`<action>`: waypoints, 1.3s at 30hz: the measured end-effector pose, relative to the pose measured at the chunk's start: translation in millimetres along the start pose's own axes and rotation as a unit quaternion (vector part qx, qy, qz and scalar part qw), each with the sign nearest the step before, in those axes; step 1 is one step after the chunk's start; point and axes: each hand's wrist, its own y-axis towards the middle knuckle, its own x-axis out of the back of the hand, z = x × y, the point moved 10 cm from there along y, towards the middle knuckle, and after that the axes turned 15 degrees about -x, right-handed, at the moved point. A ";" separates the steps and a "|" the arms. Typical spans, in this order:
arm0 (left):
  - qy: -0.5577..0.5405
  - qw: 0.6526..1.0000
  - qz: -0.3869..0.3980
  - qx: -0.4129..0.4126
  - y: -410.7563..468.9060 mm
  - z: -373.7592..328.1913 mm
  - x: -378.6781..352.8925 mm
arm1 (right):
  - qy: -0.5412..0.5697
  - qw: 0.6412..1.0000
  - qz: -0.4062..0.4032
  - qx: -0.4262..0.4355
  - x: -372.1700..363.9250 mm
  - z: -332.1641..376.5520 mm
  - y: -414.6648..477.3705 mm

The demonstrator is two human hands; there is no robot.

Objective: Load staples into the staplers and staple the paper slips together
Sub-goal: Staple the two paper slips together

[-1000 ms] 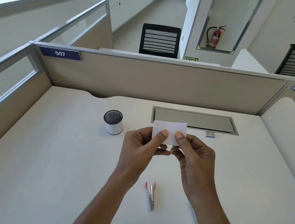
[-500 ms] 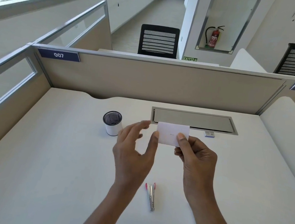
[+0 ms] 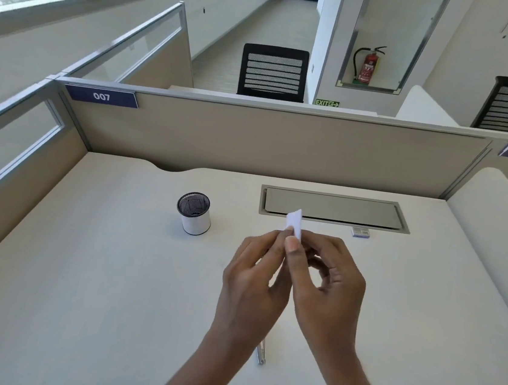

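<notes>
A small white paper slip is held up over the middle of the desk, turned nearly edge-on to me. My right hand pinches its lower part between thumb and fingers. My left hand is pressed against the right one, its fingertips closed on the same lower edge. A silver stapler lies on the desk below my hands; only its near end shows beside my left wrist. A small staple box lies at the back right, beyond my hands.
A white mesh-topped pen cup stands to the left of my hands. A grey cable hatch is set into the desk behind the slip. Beige partitions close off the back and left sides.
My left hand, which had let go and opened half a second ago, has come back to the slip. The slip has turned from flat-on to nearly edge-on.
</notes>
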 end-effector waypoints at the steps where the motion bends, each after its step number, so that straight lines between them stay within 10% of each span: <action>1: -0.013 1.000 -0.007 0.007 0.9 1.2 1.2 | -0.014 1.000 0.006 0.011 -1.4 2.8 -1.4; 5: -0.147 0.975 -0.044 0.160 -7.3 24.9 -1.0 | -0.056 0.997 0.006 0.050 -3.4 9.0 -3.9; 10: -0.429 0.807 -0.094 0.396 -38.0 49.4 -32.4 | 0.023 0.998 0.024 -0.047 2.3 -13.5 18.4; 13: -0.480 0.762 -0.094 0.425 -46.3 47.0 -39.7 | 0.155 0.967 0.106 -0.174 -8.2 -36.4 26.2; 39: -0.322 0.818 -0.086 0.469 -89.7 155.0 -37.3 | 0.147 0.963 0.113 -0.196 -54.2 -71.2 67.6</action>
